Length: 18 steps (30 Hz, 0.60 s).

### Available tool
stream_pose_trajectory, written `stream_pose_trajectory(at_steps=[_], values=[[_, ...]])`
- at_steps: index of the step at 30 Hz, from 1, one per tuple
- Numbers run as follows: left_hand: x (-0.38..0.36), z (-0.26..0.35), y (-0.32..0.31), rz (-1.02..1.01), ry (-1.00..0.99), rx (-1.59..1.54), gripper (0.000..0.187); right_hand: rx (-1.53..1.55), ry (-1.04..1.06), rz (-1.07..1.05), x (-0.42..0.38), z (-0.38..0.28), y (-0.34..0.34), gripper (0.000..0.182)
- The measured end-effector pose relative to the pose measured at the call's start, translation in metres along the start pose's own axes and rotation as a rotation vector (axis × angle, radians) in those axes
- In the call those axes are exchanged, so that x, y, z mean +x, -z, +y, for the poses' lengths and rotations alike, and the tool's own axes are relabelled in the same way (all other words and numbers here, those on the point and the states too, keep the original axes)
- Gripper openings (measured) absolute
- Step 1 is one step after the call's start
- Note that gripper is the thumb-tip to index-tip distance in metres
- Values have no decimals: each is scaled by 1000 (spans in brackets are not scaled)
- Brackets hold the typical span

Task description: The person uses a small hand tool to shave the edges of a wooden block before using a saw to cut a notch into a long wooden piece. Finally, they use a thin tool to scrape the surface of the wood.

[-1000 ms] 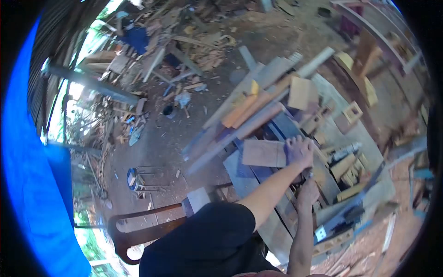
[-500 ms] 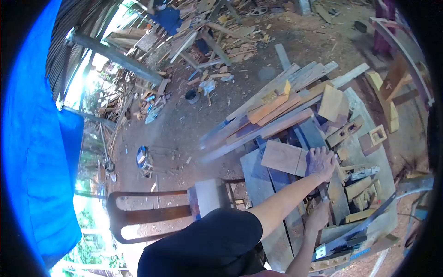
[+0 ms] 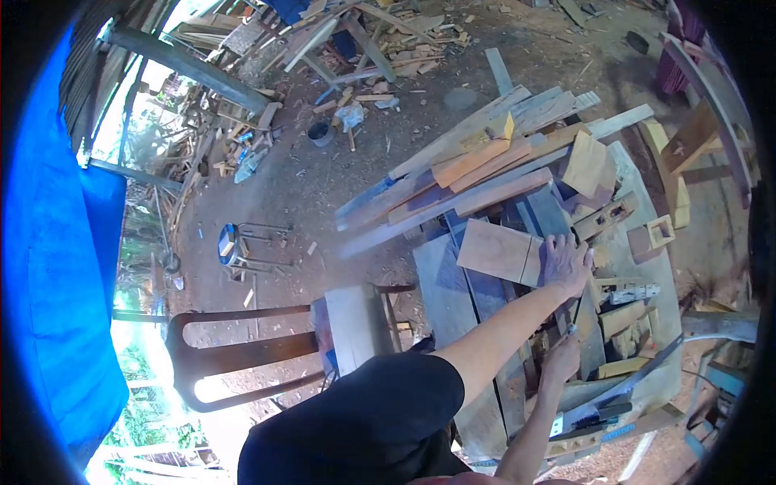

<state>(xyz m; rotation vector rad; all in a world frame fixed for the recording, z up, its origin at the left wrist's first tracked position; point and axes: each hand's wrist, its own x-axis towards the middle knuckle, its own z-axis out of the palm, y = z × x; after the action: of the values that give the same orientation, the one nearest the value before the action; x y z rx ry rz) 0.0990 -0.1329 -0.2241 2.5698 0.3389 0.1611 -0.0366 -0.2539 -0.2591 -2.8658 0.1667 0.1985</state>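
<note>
My left hand point(image 3: 564, 265) lies spread over the right end of a flat wooden board point(image 3: 495, 250), which has a dark line across it. Below it, my right hand point(image 3: 562, 358) is closed round a slim tool point(image 3: 572, 329), whose light metal part shows just above the fingers. The tool's far end is hard to make out, close under my left hand. Both hands are over a worn wooden workbench point(image 3: 444, 279) with gaps between its planks.
A handsaw point(image 3: 598, 411) lies at the lower right among wood offcuts point(image 3: 626, 323). Long planks point(image 3: 485, 174) extend beyond the bench. Mortised blocks point(image 3: 651, 236) sit on the right. A wooden chair point(image 3: 242, 352) and a small stool point(image 3: 230, 244) stand to the left.
The whole view has shifted slightly. My left hand stays on the board, and my right hand has moved a little up toward it, still closed round the tool.
</note>
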Motion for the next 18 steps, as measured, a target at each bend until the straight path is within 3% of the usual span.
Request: stream_pose_trajectory(at_steps=[6, 13, 14, 15, 16, 18], values=[[-21, -23, 9, 82, -75, 107, 29, -36, 55, -64, -25, -7, -1, 24], [-30, -30, 20, -4, -57, 143, 39, 51, -3, -48, -38, -28, -3, 21], [-31, -31, 22, -27, -71, 140, 42, 44, -11, -49, -39, -27, -4, 21], [-29, -32, 24, -146, -64, 154, 60, 44, -4, -53, -39, -26, -4, 21], [-30, -35, 28, -149, -72, 146, 60, 43, 3, -54, -38, -26, -2, 21], [-36, -51, 37, -217, -329, 113, 86, 22, 1, -49, -37, -25, 2, 21]])
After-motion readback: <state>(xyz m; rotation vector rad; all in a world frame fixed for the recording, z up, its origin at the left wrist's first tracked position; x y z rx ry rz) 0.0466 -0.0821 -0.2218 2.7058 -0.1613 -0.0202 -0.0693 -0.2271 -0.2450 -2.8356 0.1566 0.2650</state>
